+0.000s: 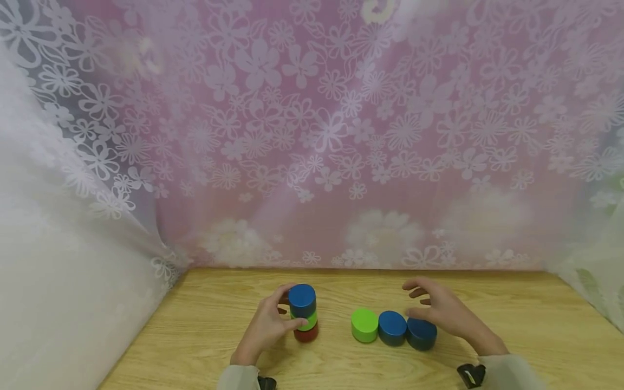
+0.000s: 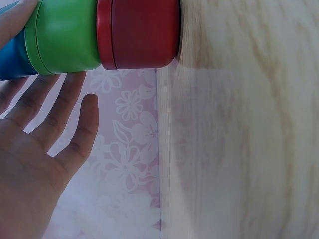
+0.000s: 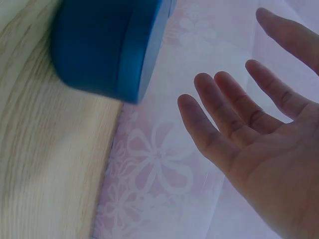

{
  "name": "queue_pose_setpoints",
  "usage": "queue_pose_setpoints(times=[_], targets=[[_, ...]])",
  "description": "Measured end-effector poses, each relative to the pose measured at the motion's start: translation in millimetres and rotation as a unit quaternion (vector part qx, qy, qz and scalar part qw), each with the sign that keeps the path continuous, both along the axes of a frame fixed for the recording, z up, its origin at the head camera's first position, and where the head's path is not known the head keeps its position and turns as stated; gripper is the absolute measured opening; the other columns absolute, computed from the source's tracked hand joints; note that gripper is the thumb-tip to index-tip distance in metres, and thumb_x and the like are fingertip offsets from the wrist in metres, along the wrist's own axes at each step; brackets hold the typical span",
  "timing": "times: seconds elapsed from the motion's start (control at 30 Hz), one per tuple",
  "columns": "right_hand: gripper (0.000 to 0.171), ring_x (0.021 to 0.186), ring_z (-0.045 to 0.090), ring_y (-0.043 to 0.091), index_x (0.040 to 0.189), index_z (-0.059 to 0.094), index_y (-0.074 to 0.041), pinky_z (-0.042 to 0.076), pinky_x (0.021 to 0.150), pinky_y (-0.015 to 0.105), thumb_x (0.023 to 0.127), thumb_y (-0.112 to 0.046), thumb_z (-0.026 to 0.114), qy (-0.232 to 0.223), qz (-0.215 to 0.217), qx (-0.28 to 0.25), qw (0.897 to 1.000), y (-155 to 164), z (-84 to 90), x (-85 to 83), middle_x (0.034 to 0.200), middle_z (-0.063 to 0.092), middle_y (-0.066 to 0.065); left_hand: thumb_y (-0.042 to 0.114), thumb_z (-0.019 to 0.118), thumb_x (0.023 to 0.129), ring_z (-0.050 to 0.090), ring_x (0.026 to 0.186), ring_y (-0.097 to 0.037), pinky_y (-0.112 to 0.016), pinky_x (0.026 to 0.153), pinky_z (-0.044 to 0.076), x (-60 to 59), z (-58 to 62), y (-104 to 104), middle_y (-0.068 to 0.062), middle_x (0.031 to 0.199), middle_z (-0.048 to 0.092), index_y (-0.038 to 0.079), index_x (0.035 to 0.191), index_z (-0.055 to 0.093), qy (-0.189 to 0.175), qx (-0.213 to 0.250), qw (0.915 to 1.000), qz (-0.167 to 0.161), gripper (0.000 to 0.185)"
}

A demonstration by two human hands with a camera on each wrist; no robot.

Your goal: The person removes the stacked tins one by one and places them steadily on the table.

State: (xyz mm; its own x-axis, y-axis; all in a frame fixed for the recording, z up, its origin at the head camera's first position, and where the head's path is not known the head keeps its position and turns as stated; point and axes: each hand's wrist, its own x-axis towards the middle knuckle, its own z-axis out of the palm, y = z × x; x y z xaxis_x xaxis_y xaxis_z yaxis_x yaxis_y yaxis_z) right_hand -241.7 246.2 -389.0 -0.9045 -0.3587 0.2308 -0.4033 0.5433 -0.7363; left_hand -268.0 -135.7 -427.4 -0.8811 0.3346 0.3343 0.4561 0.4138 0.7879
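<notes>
A stack of three round lidded tins stands on the table: a dark red tin (image 1: 306,332) at the bottom, a green tin (image 2: 67,37) in the middle and a blue tin (image 1: 302,299) on top. My left hand (image 1: 270,324) grips the stack around the green tin, thumb on the near side and fingers behind. To the right, another green tin (image 1: 364,326), a blue tin (image 1: 392,329) and a second blue tin (image 3: 94,47) stand side by side in a row. Over the row's right end hovers my right hand (image 1: 441,309), fingers spread and holding nothing.
The light wooden table (image 1: 331,368) carries all the tins. A pink floral curtain (image 1: 341,162) hangs along its back edge, and a pale sheet (image 1: 73,260) hangs at the left. A gap separates the stack from the row.
</notes>
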Motion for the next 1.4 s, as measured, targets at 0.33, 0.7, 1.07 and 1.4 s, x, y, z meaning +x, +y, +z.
queue_pose_setpoints(times=[0.33,0.7,1.07,1.4], targets=[[0.04,0.109,0.061,0.043,0.122,0.061,0.002,0.054,0.089,0.055,0.089,-0.011,0.079,0.046,-0.008,0.0,0.999,-14.1,9.1,-3.5,0.121,0.063,0.019,0.011,0.091,0.076,0.06,0.11,-0.038,-0.054,0.084,0.054,-2.1,1.2,0.6,-0.017,0.124,0.064,0.003,0.144,0.05,-0.003,0.001,1.0,-0.008,0.079],[0.037,0.108,0.062,0.038,0.121,0.062,-0.001,0.055,0.088,0.052,0.089,-0.01,0.079,0.06,-0.019,-0.005,0.998,-30.9,16.5,-5.8,0.118,0.064,0.014,0.011,0.088,0.081,0.058,0.114,-0.038,-0.054,0.09,0.053,-3.1,-0.6,1.1,-0.017,0.127,0.062,-0.002,0.145,0.047,-0.068,0.008,0.9968,-0.04,0.077],[0.038,0.107,0.062,0.038,0.122,0.062,0.0,0.055,0.088,0.051,0.09,-0.011,0.079,0.065,0.005,-0.029,0.997,-54.1,18.4,-4.6,0.119,0.063,0.015,0.008,0.085,0.083,0.062,0.111,-0.039,-0.055,0.091,0.054,0.7,-5.6,-2.6,-0.016,0.121,0.064,-0.006,0.14,0.05,-0.106,-0.002,0.9922,-0.064,0.068],[0.038,0.108,0.06,0.041,0.124,0.062,0.0,0.055,0.088,0.052,0.092,-0.013,0.077,0.078,0.029,-0.045,0.996,-74.5,22.9,-9.2,0.121,0.063,0.016,0.005,0.084,0.084,0.064,0.106,-0.038,-0.054,0.089,0.055,0.0,-7.1,-3.7,-0.016,0.119,0.064,-0.007,0.142,0.049,-0.113,0.006,0.9909,-0.072,0.069]])
